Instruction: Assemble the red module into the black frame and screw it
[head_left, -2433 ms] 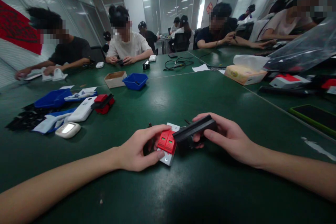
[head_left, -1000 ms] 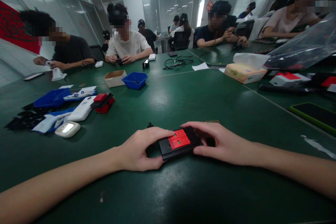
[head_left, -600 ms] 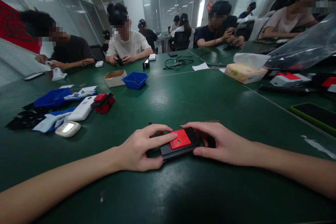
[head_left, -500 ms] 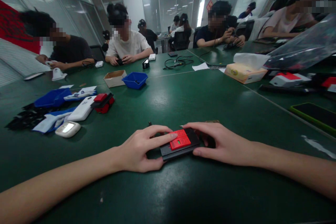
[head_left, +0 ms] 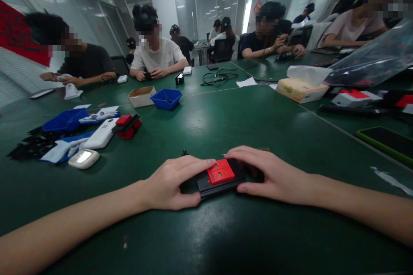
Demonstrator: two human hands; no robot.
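A flat black block (head_left: 206,185) lies on the green table in front of me. On its top sit red pieces (head_left: 222,172) with fine print and small green marks. My left hand (head_left: 176,182) grips the block's left end, thumb at the near corner, index finger stretched to the edge of the red pieces. My right hand (head_left: 269,174) holds the opposite end, thumb at the near side and fingers curled over the far side. Behind the fingers, a dark stub (head_left: 184,152) and a brownish item (head_left: 263,149) show only in part.
To the left lie a white oval device (head_left: 84,159), a white case (head_left: 100,134), gloves, a red-and-black block (head_left: 127,126) and a blue tray (head_left: 64,120). Farther off are a blue bin (head_left: 166,99), a cardboard box (head_left: 141,96) and a tissue pack (head_left: 301,90). Several people sit around.
My left index finger has drawn back to the left, off the middle of the red pieces, uncovering a second green mark. The block and my right hand stay nearly in place.
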